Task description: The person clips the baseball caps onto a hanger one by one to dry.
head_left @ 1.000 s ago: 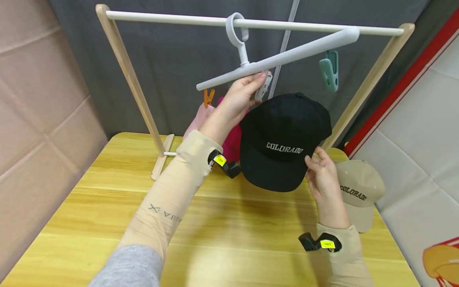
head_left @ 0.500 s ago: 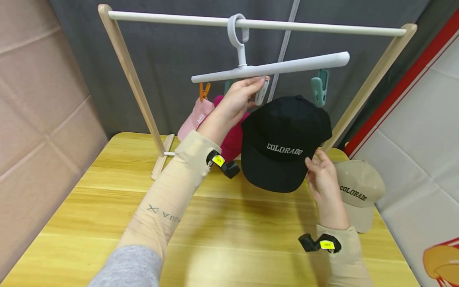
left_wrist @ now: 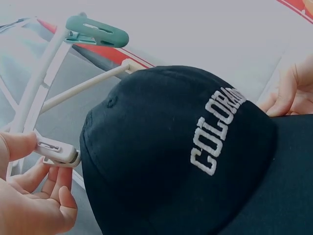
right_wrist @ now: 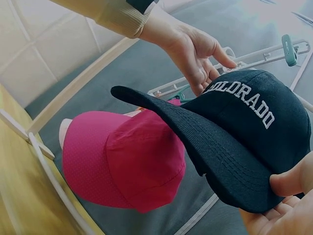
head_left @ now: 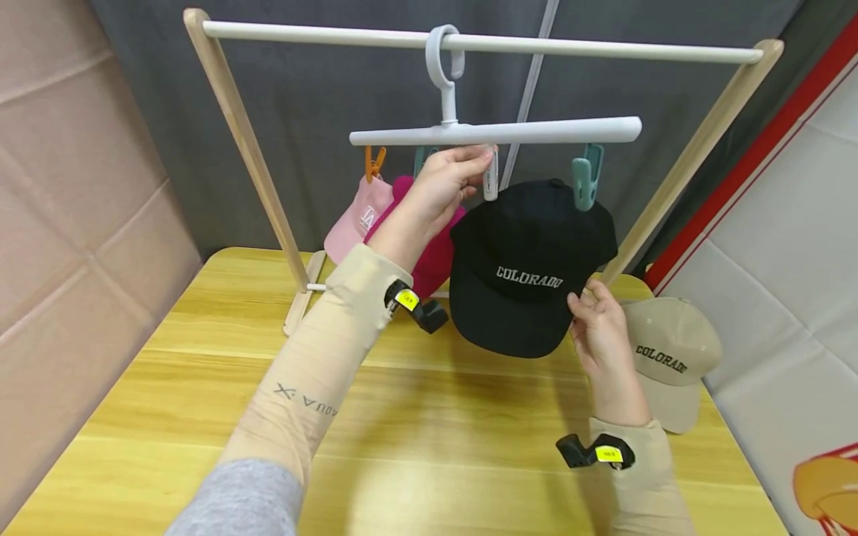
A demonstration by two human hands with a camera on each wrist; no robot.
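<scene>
My left hand (head_left: 444,182) pinches a pale grey clothes peg (head_left: 491,175) that hangs under the white hanger (head_left: 550,132). In the left wrist view, thumb and fingers press the peg's (left_wrist: 57,149) two handles, its tip right at the edge of the black cap (left_wrist: 151,142). The cap, lettered COLORADO, is held off the table, brim down, in my right hand (head_left: 599,327). The right thumb (right_wrist: 288,182) lies on the brim's side with the fingers behind it. To the right, a teal peg (head_left: 585,179) hangs from the hanger, overlapping the cap's crown in the head view.
A light pink cap (head_left: 362,219) hangs from an orange peg (head_left: 373,164); a magenta cap (right_wrist: 142,156) hangs beside it. The hanger hooks over the white rail (head_left: 603,49) of a wooden rack. A beige cap (head_left: 677,342) lies at the table's (head_left: 375,454) right edge.
The hanger has swung from a slant to nearly level, its right end dropping and coming round with the teal peg. The grey peg has turned slightly in my left hand. The black cap barely moves.
</scene>
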